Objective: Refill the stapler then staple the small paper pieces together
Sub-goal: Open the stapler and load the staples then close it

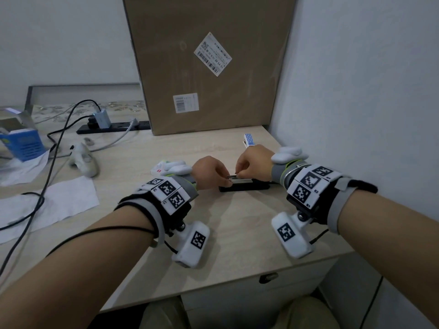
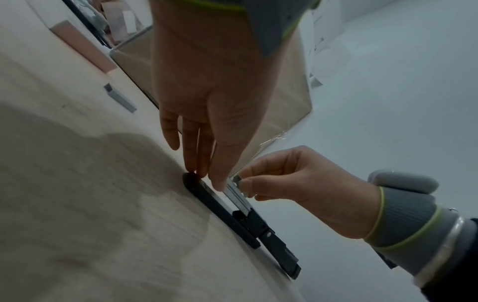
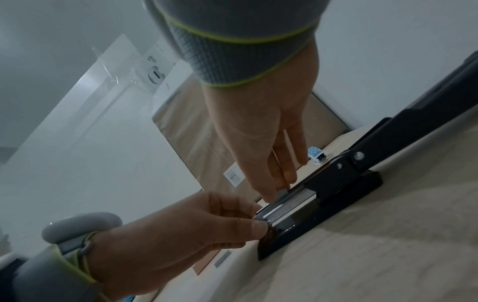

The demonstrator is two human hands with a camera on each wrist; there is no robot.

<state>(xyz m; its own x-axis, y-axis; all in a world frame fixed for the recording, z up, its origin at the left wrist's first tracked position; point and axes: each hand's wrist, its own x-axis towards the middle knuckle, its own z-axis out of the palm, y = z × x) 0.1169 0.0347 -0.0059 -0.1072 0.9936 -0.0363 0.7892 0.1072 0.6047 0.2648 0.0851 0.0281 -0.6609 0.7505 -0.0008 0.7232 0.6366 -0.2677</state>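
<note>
Pinching the staple strip [image 2: 239, 181], the right hand [image 1: 254, 162] feeds the opened stapler [image 1: 244, 186] — the left hand [image 1: 210, 170] pinches its left end, steadying it.

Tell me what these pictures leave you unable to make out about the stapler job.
- Staple count in the stapler channel: head view too small; wrist views blocked by fingers.
- What the right hand pinches: a small metal piece, too blurred to identify in the left wrist view.
- The paper pieces to staple: not identifiable in any view.
- Stapler's front tip: covered by the left hand in the right wrist view.
</note>
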